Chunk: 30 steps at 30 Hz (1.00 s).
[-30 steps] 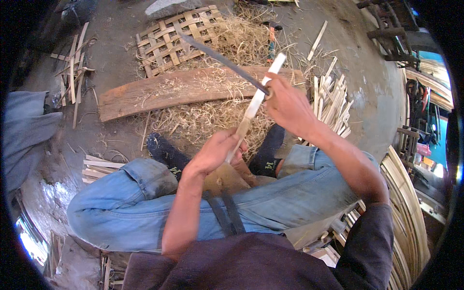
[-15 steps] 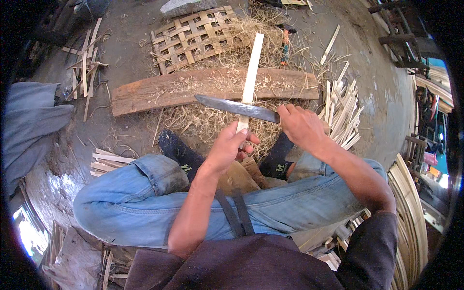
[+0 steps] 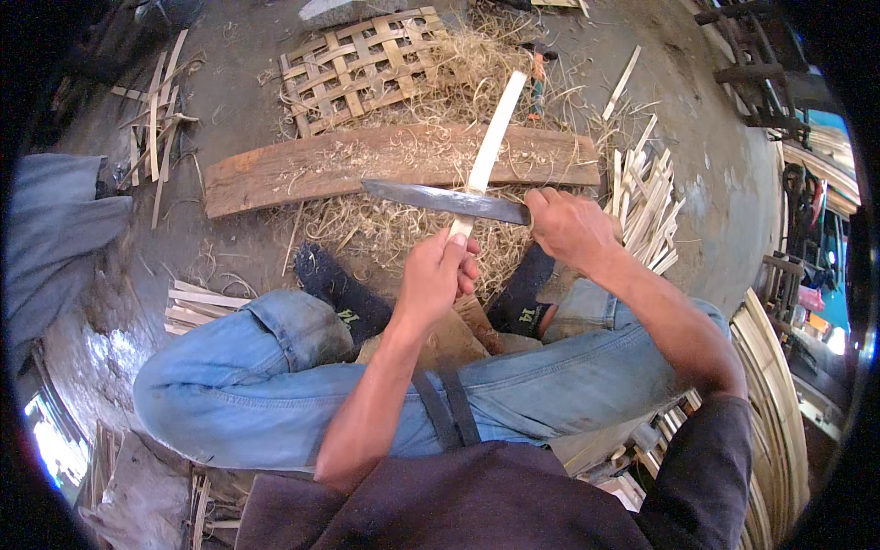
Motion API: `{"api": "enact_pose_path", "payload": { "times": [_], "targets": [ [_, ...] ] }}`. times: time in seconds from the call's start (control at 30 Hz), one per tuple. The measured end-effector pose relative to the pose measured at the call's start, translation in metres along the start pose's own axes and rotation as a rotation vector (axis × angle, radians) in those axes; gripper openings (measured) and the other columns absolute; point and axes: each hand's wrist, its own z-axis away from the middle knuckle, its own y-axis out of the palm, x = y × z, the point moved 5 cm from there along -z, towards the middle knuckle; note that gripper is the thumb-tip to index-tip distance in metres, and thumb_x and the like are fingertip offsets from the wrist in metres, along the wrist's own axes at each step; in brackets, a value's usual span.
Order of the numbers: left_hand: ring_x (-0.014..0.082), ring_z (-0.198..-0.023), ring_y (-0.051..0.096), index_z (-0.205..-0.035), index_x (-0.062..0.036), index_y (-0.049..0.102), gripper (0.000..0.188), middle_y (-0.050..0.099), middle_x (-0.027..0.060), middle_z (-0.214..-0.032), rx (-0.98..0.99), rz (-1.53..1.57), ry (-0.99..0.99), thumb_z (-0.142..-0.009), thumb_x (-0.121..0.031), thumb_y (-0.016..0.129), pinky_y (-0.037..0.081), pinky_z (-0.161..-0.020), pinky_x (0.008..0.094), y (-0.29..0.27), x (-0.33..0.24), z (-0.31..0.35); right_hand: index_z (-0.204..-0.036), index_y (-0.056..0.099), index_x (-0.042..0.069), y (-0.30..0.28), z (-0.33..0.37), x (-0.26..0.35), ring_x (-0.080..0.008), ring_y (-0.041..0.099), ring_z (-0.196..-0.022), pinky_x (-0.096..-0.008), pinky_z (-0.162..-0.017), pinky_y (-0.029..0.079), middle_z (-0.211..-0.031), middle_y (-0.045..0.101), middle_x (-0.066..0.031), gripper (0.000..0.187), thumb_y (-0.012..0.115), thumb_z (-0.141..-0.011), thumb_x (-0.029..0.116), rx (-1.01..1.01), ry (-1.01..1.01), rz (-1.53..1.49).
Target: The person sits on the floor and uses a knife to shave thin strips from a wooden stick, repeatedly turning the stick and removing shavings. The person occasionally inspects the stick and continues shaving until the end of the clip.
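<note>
My left hand (image 3: 435,275) is closed round the near end of a pale, flat bamboo strip (image 3: 498,133), thumb on top. The strip points away from me, leaning to the right at its far end, above the wooden plank. In my right hand (image 3: 573,229) is a knife, its handle mostly hidden by my fingers. The long dark knife blade (image 3: 440,198) points left and lies across the strip, just beyond my left hand. Whether the edge bites into the strip, I cannot tell.
Beyond my feet lies a wooden plank (image 3: 266,176) scattered with shavings. A woven lattice panel (image 3: 362,69) and curly shavings (image 3: 477,64) are behind it. Split strips (image 3: 646,215) are piled at the right, others (image 3: 156,115) at the far left. Long bent strips (image 3: 770,385) stand at my right side.
The strip's far end has swung to the right and slightly nearer. The fingers of my left hand have curled in more. The knife still crosses the strip.
</note>
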Motion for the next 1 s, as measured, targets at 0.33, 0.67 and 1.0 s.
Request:
{"api": "enact_pose_path", "payload": {
  "times": [0.33,0.67,1.0],
  "targets": [
    [0.0087,-0.048,0.053,-0.086,0.0011,0.059,0.032,0.057,0.0028,-0.063,-0.009,-0.020,-0.026,-0.101,-0.021,0.041,0.042,-0.045,0.0257,0.006,0.006,-0.004,-0.091,0.053,0.003,0.001,0.010,0.002,-0.0348,0.067,-0.072,-0.0439,-0.062,0.056,-0.080,0.064,-0.0166,0.010,0.050,-0.086,0.011,0.097,0.082,0.073],
    [0.0088,-0.048,0.054,-0.083,0.0008,0.059,0.034,0.057,0.0031,-0.060,0.007,0.031,0.034,-0.101,-0.022,0.040,0.043,-0.045,0.0259,0.013,-0.005,-0.010,-0.086,0.053,0.005,0.018,0.006,-0.033,-0.0295,0.066,-0.069,-0.0416,-0.057,0.055,-0.078,0.063,-0.0133,0.004,0.050,-0.085,0.008,0.071,0.164,0.115],
    [0.0107,-0.046,0.055,-0.082,0.0013,0.058,0.035,0.057,0.0041,-0.060,-0.016,0.031,0.036,-0.101,-0.022,0.040,0.045,-0.046,0.0270,0.007,-0.001,-0.010,-0.091,0.052,0.005,0.005,0.005,-0.009,-0.0336,0.067,-0.075,-0.0445,-0.062,0.055,-0.082,0.064,-0.0160,0.008,0.052,-0.084,0.008,0.088,0.063,0.115]
  ]
}}
